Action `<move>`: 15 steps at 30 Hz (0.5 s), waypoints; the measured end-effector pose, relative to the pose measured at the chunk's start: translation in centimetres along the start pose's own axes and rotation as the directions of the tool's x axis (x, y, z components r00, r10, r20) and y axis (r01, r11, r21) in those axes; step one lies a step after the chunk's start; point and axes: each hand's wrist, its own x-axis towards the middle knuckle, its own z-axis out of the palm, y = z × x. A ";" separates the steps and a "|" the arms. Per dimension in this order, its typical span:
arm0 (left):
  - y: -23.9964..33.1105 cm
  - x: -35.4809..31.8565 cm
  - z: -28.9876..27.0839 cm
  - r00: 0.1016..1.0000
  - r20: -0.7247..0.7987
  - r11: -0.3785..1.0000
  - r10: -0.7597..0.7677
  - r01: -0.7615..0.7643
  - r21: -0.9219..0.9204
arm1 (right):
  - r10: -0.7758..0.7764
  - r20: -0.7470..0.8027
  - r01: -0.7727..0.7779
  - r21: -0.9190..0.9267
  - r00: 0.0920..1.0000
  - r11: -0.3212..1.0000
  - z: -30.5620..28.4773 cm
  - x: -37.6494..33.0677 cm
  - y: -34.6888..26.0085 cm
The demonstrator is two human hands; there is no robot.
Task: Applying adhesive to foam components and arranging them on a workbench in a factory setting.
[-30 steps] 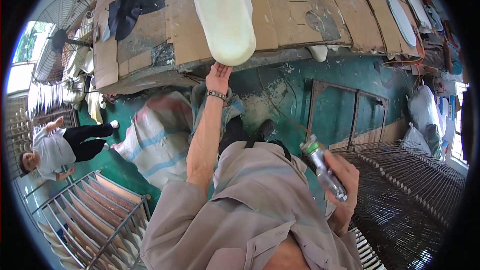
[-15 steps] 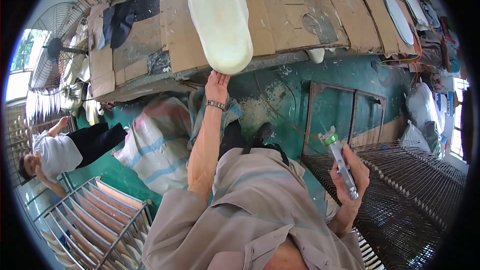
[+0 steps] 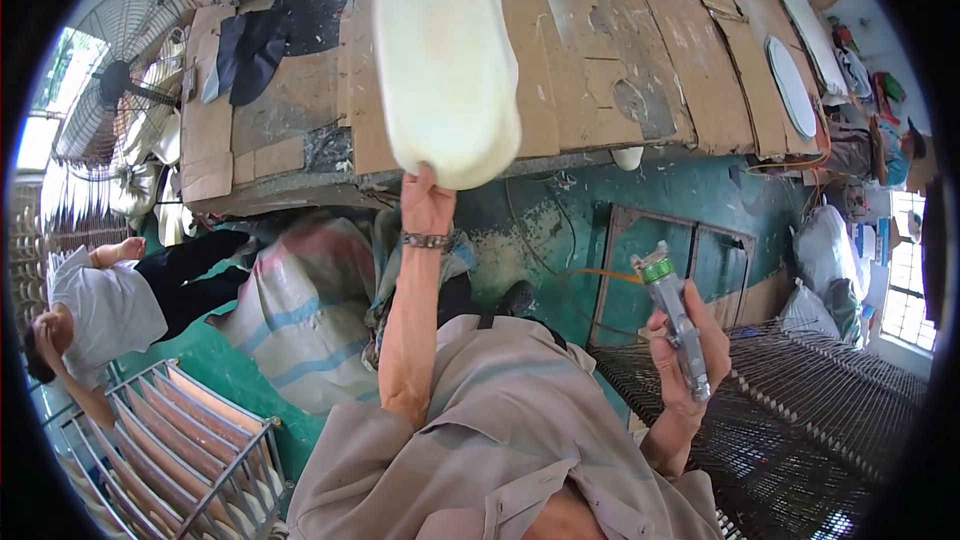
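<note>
A long cream-coloured moulded piece (image 3: 445,70), rounded at its near end, stretches away from me over the bench. My left hand (image 3: 427,210) grips that near end, thumb on its upper face and the other fingers mostly out of sight beneath. My right hand (image 3: 690,345), off to the right and lower down, is wrapped round a slim silver power tool (image 3: 678,325) with a green collar. The tool's head points up and away, well apart from the cream piece. An orange hose (image 3: 605,273) runs toward it.
The bench (image 3: 590,50) is covered with worn cardboard. Dark cloth (image 3: 255,55) lies on it at left, a white oval panel (image 3: 792,88) at right. Striped sacking (image 3: 310,310), a slatted rack (image 3: 190,450) and a metal frame (image 3: 680,225) surround me. Another person (image 3: 105,300) is at left.
The cream piece has come nearer to me at its held end. My left thumb now shows on top, where fingertips showed before. The right hand with the tool has shifted only slightly.
</note>
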 end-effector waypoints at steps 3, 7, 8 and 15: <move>3.7 2.5 -1.0 0.986 -0.084 0.990 0.142 -0.141 0.024 | -0.029 0.070 0.034 -0.069 0.997 0.997 1.3 0.7 0.2; 10.2 8.4 -9.2 0.929 -0.085 0.926 0.360 -0.345 0.152 | -0.016 0.095 0.029 -0.133 0.995 0.991 2.5 0.9 0.3; 12.4 10.1 -11.5 0.925 -0.119 0.929 0.361 -0.345 0.132 | 0.000 0.100 0.011 -0.109 0.995 0.994 2.6 0.9 0.3; 20.8 14.3 -21.7 0.807 -0.396 0.898 0.437 -0.418 0.139 | -0.007 0.084 0.020 -0.154 0.996 0.988 2.8 1.6 -1.1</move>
